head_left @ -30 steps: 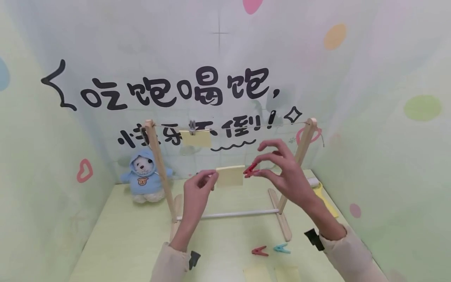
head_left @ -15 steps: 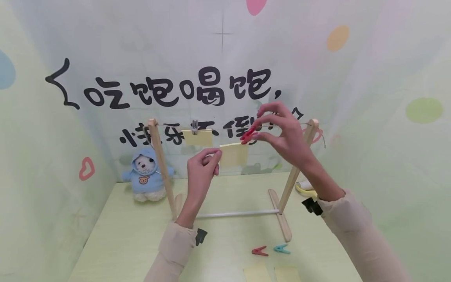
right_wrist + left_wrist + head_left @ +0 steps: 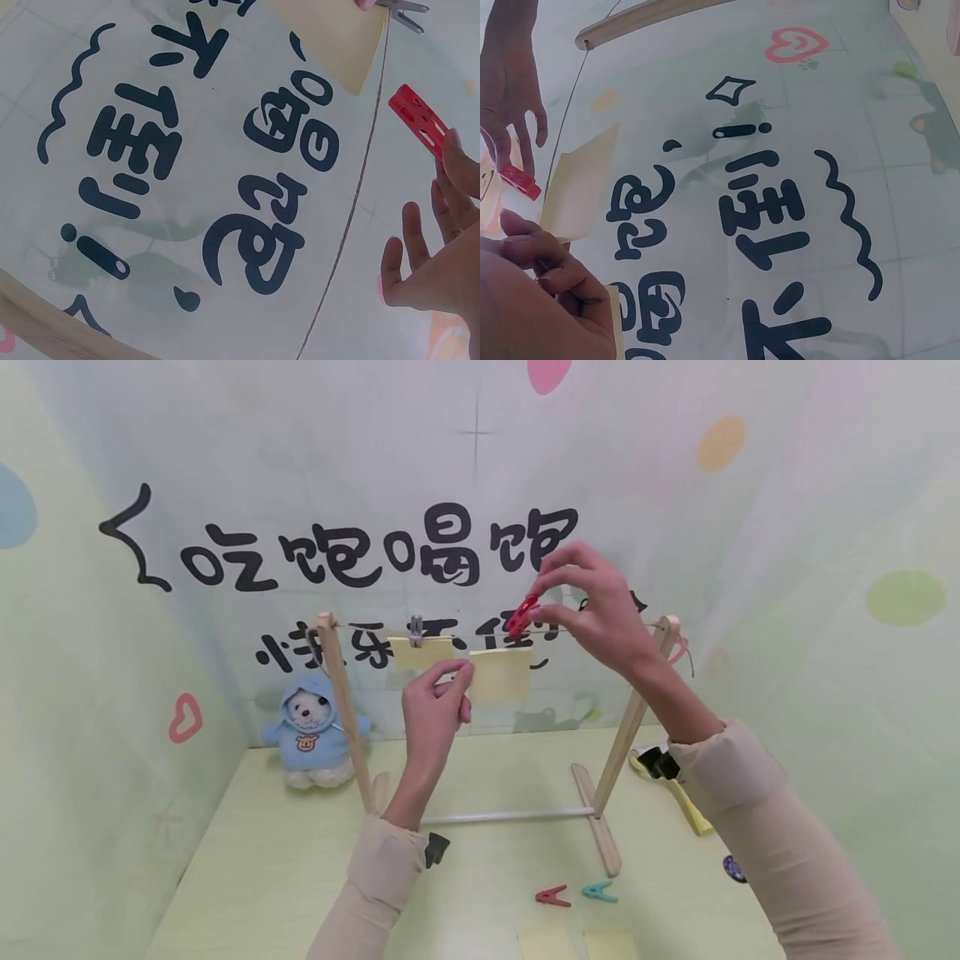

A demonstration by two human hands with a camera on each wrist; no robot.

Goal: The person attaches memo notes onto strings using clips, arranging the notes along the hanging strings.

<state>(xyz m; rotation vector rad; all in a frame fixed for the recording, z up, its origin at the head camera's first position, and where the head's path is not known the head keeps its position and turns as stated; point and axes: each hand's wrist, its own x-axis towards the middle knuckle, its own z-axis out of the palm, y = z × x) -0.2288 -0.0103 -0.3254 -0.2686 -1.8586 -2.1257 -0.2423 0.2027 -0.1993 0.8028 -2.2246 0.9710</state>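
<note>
Hands: two, left hand (image 3: 433, 706) and right hand (image 3: 600, 614).
Yellow notes: four. One (image 3: 422, 653) pegged on the string, one (image 3: 499, 674) held up at the string, two on the table (image 3: 545, 941) (image 3: 611, 943).
Pegs: four. One grey (image 3: 415, 630) on the string, two red (image 3: 520, 614) (image 3: 552, 896), one teal (image 3: 600, 891).
Wooden rack (image 3: 341, 710): one, with one string (image 3: 480, 637).
Plush bear (image 3: 309, 732): one.

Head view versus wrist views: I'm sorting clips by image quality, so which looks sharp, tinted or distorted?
Head view: even light, sharp red clothespin, soft shadows behind the rack. Left wrist view: bluish cast, left hand close and blurred. Right wrist view: tilted, wall lettering stretched, string crisp.
</note>
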